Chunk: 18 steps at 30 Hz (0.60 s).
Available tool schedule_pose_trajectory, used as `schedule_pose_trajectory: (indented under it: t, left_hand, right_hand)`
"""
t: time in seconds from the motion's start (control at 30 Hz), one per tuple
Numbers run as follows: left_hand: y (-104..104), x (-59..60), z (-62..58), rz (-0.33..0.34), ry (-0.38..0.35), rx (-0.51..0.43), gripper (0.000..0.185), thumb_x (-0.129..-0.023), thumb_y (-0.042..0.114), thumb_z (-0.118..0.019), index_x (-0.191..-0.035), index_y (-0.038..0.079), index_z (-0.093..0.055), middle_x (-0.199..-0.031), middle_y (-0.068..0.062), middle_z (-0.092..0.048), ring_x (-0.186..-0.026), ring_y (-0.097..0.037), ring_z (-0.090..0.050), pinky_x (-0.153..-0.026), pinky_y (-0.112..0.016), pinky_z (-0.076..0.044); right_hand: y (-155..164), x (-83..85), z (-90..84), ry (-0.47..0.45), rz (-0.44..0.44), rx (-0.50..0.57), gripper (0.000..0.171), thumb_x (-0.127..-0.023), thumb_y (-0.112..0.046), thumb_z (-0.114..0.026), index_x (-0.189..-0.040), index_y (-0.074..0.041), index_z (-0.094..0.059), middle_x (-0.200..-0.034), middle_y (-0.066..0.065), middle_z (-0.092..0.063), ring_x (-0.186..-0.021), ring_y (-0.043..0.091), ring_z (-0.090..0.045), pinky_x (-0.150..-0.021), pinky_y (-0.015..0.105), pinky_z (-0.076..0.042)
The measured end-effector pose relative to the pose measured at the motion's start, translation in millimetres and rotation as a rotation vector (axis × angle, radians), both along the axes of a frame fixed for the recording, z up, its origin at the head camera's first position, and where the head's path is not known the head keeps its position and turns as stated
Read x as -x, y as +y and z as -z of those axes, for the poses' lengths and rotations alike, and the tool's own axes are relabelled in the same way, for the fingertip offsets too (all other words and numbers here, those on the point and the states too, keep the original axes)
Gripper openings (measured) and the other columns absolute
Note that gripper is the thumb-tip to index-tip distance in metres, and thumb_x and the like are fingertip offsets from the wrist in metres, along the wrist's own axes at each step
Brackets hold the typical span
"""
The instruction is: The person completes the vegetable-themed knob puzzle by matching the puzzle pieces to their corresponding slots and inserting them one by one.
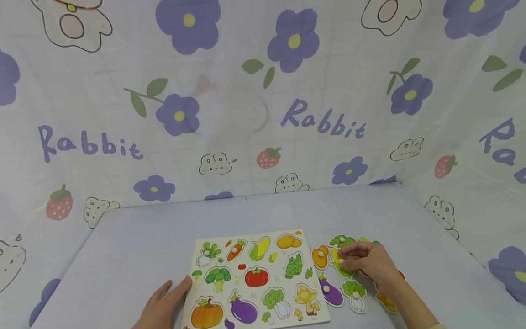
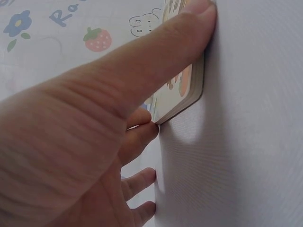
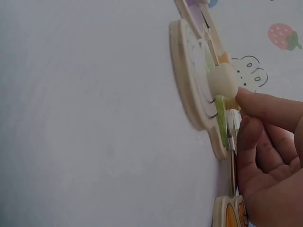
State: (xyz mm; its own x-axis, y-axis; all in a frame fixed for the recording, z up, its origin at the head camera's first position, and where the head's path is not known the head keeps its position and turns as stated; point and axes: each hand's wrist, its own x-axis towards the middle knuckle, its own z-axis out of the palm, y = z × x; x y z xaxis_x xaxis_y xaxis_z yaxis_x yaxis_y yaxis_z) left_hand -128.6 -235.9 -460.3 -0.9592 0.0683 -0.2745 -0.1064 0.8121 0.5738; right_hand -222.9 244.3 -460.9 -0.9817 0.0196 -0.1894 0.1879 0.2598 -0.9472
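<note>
The left hand (image 1: 160,306) rests beside a wooden vegetable puzzle board (image 1: 324,316), its extended thumb (image 2: 156,56) along the board's left edge. Other fingertips of that hand touch the tabletop near the board's rounded corner. To the right of the board, the right hand (image 1: 371,265) pinches the knob of a corn puzzle piece (image 1: 347,274) with thumb and fingertips. Around it lie a potato piece (image 1: 319,257), an eggplant piece (image 1: 334,298) and a bok choy piece (image 1: 357,304), whose pale knob (image 3: 223,81) stands in front of the fingers in the right wrist view.
A green leafy piece (image 1: 342,239) lies behind the corn. An orange-yellow piece (image 1: 386,302) and others sit partly hidden under the right hand and forearm. A pale cloth (image 1: 156,237) covers the table, and a printed curtain (image 1: 238,137) hangs behind it.
</note>
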Motion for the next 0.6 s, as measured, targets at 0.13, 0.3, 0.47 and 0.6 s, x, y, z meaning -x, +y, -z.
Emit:
schedule_pose_trajectory:
  t: [0.13,0.3,0.47,0.6]
  left_hand:
    - [-1.1,-0.2,1.6,0.001,0.007,-0.021,0.12,-0.056,0.061,-0.089,-0.153,0.012,-0.037,-0.15,-0.016,-0.04,-0.138,-0.052,-0.017,-0.097,-0.077,-0.029]
    - [-1.8,-0.6,3.2,-0.014,0.014,-0.032,0.12,-0.055,0.064,-0.088,-0.152,0.014,-0.038,-0.15,-0.015,-0.04,-0.138,-0.052,-0.018,-0.097,-0.076,-0.03]
    - [-1.8,-1.4,2.8,-0.023,0.017,-0.041,0.119,-0.055,0.066,-0.086,-0.152,0.015,-0.04,-0.15,-0.012,-0.041,-0.139,-0.05,-0.019,-0.098,-0.076,-0.03]
    - [-1.9,-1.6,2.7,-0.007,0.039,-0.032,0.118,-0.056,0.067,-0.085,-0.152,0.015,-0.04,-0.15,-0.01,-0.043,-0.139,-0.05,-0.02,-0.098,-0.076,-0.03]
  right_hand:
    - [-2.5,1.6,2.9,0.005,0.008,-0.055,0.03,-0.072,0.001,-0.085,-0.1,0.001,-0.073,-0.097,0.013,-0.073,-0.087,0.024,-0.065,-0.07,0.026,-0.055]
    - [-6.6,3.7,3.8,-0.007,0.03,-0.121,0.026,-0.071,-0.001,-0.085,-0.096,-0.001,-0.074,-0.092,0.009,-0.073,-0.083,0.022,-0.063,-0.07,0.026,-0.054]
    - [-8.3,2.9,-0.2,-0.009,0.037,-0.153,0.024,-0.072,-0.002,-0.085,-0.094,-0.002,-0.075,-0.09,0.008,-0.073,-0.082,0.021,-0.063,-0.071,0.026,-0.053]
    - [-7.4,2.8,-1.8,-0.023,0.049,-0.151,0.025,-0.071,0.0,-0.085,-0.093,-0.001,-0.075,-0.089,0.008,-0.073,-0.08,0.021,-0.063,-0.067,0.027,-0.053]
